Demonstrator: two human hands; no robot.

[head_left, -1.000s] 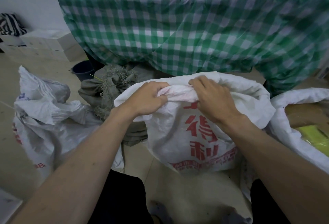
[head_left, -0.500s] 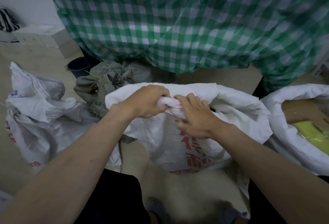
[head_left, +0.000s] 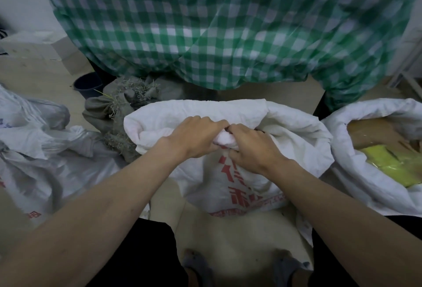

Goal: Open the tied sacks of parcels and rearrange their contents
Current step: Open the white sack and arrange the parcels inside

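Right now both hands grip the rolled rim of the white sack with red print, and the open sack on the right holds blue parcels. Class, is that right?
Not quite. The head view shows the left hand and right hand gripping the middle sack, but the right sack holds yellow and brown parcels, not blue.

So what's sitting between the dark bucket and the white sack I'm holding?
In the head view, a frayed grey-brown burlap sack lies between the dark bucket and the white sack.

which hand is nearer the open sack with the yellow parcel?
Right. The right hand grips the bunched mouth of the middle sack, on the side toward the open sack; the left hand grips the same bunch, farther away.
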